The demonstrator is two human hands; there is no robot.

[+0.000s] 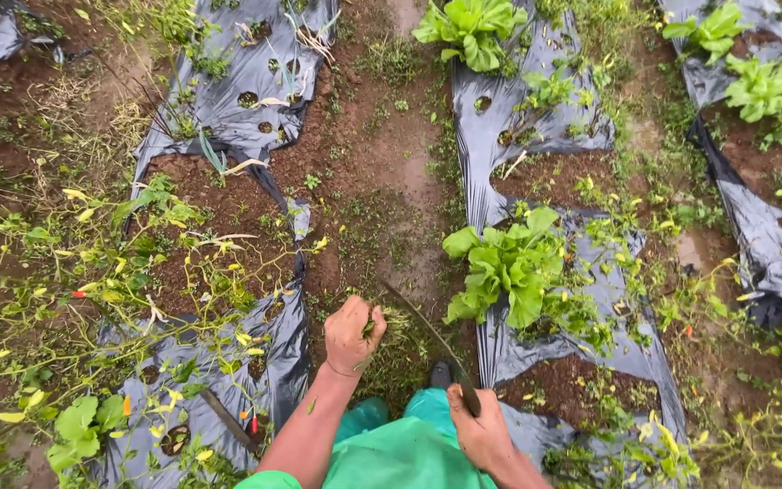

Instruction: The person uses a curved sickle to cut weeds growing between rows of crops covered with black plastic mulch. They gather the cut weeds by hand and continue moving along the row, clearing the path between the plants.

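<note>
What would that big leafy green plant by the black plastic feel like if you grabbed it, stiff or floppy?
Probably floppy: the lettuce-like plant has broad, thin leaves that spread and droop over the black plastic sheet. They look soft enough to tear or bruise under a hard squeeze. It seems rooted in the bed, so it would likely resist a gentle pull.

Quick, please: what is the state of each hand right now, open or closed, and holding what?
Left hand: closed on a clump of weeds.
Right hand: closed on the handle of a long curved blade.
</note>
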